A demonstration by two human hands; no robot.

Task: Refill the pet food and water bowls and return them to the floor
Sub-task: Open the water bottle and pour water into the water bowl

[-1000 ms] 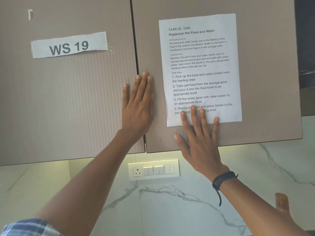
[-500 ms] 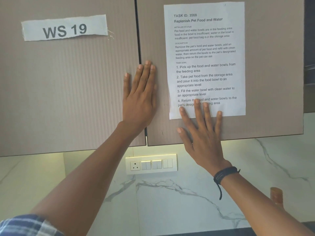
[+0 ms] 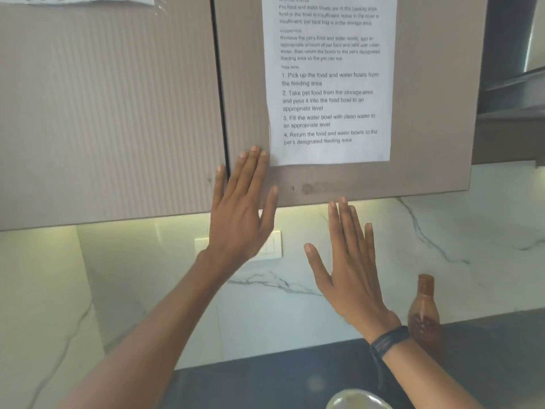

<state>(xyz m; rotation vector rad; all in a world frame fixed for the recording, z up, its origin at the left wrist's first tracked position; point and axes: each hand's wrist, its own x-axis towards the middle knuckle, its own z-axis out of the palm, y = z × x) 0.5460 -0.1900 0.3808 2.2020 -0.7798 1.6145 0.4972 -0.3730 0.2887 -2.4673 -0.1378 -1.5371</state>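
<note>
Facing ribbed taupe cabinet door [image 3: 427, 113]: left hand [image 3: 241, 208] fingers straight, close together, over its lower corner; right hand [image 3: 351, 261] fingers straight, thumb spread, below its edge.

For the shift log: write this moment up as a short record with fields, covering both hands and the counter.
left hand: fingers straight, raised at the seam between the cabinet doors; contact unclear
right hand: fingers straight, below the cabinet's lower edge, holding nothing
task sheet: on the right door
counter: brown bottle upright at right; metal bowl cut off at the bottom edge
progress: no bowl picked up yet
</note>
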